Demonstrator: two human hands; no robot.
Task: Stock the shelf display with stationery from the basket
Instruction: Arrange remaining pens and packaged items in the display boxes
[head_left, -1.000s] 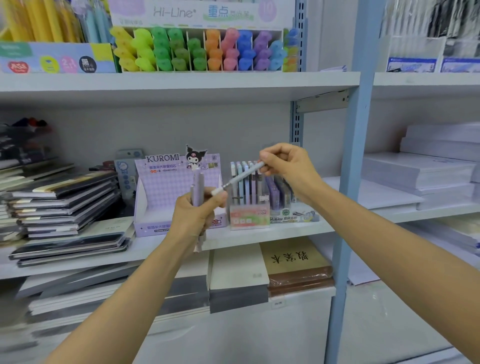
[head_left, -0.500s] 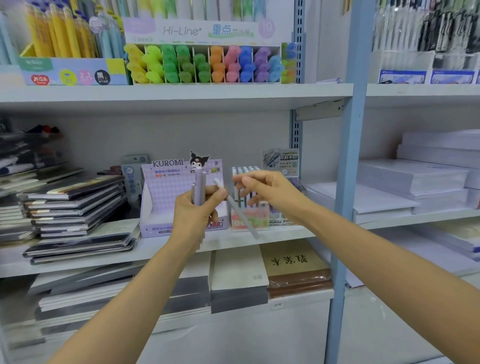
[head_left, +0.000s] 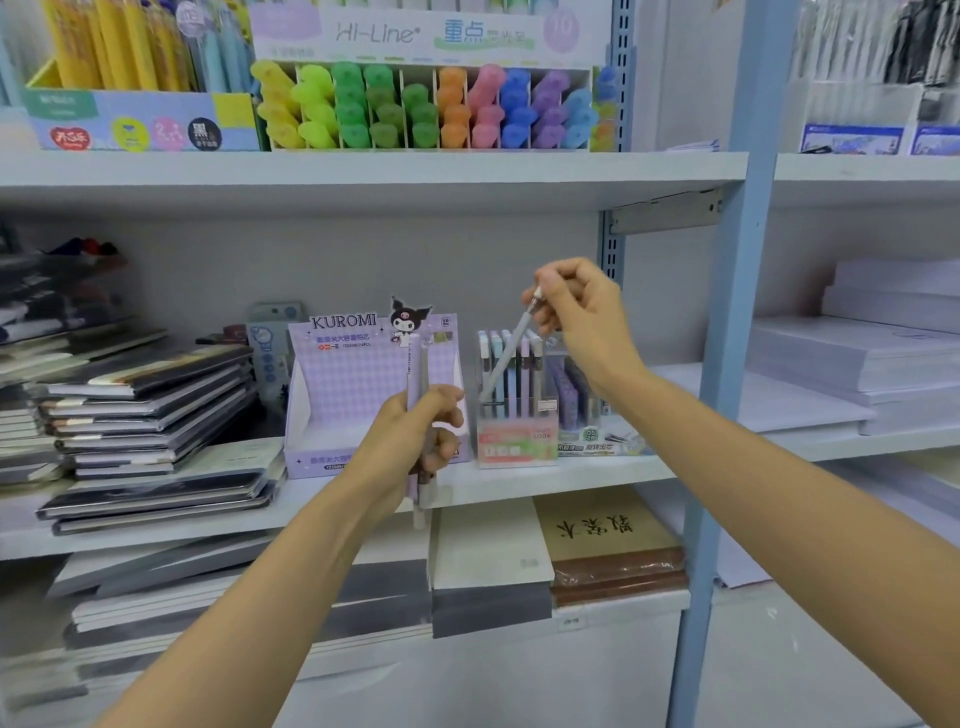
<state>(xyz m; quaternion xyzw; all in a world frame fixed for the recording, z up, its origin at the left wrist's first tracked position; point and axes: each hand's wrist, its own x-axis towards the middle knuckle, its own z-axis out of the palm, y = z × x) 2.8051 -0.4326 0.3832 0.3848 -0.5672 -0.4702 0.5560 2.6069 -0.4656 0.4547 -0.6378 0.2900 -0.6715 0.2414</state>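
- While the left hand (head_left: 415, 441) grips the spare pens (head_left: 417, 371) upright, nearest the viewer & in front of the shelf edge (head_left: 519, 486), best keep it low and left so it doesn't block the drop.
- Right hand (head_left: 582, 322), a bit farther & to the right, pinches one grey pen (head_left: 506, 358) by its top end, thumb + fingertips.
- Pen slants down-left, with its lower end at the pen box (head_left: 514, 449) on the mid shelf.
- Can't tell if the tip sits in a slot or just in front of the row; blur at the box front hides it.
- To do it well: bring the top of the pen to vertical to match the standing pens, find a gap, then lower straight.
- Don't force it, as neighbours could tip or splay.
- Light pinch is enough. Let go only once the pen stands w/ the others at the same height.
- Kuromi box (head_left: 343, 395) is just left of the pen box and a box of packs (head_left: 574, 400) just right, so keep the wrist clear of both.
- Far & above: highlighter rack (head_left: 426, 109) on the upper shelf, well apart, no risk.
- Basket not in view. Prob. 2–3 pens left in the left hand.
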